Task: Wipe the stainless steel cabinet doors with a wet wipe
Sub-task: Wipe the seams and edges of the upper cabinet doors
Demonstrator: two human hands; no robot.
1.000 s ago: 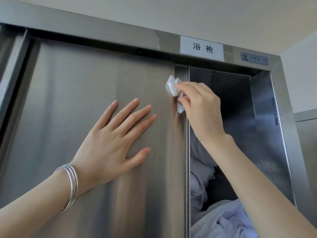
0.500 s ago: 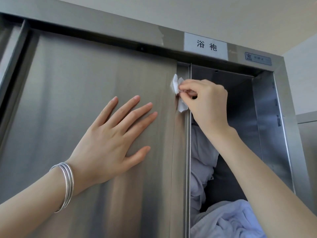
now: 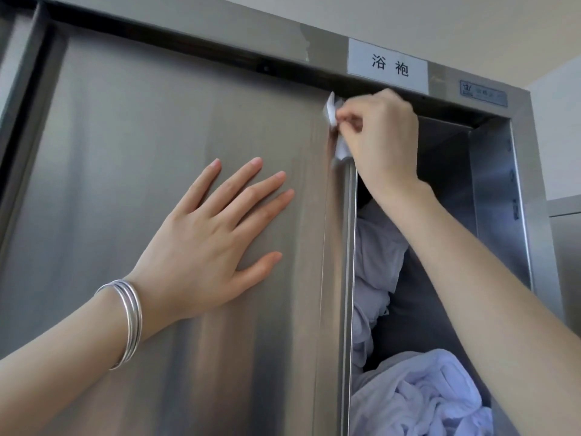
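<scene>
Wet wipe (image 3: 330, 113) higher on door edge (image 3: 338, 247)

White label plate (image 3: 387, 65) with two dark characters, at 1 o'clock in view; small blue-grey maker's badge (image 3: 483, 93) just beside it at 3 o'clock. Crumpled pale linens (image 3: 415, 401) piled at 5 o'clock. Thin silver bangles (image 3: 129, 322), stacked together, at 8 o'clock.

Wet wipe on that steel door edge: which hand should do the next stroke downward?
Right. The right hand pinches the wet wipe against the edge of the cabinet door near its top; the left hand lies flat on that door, holding nothing.
</scene>
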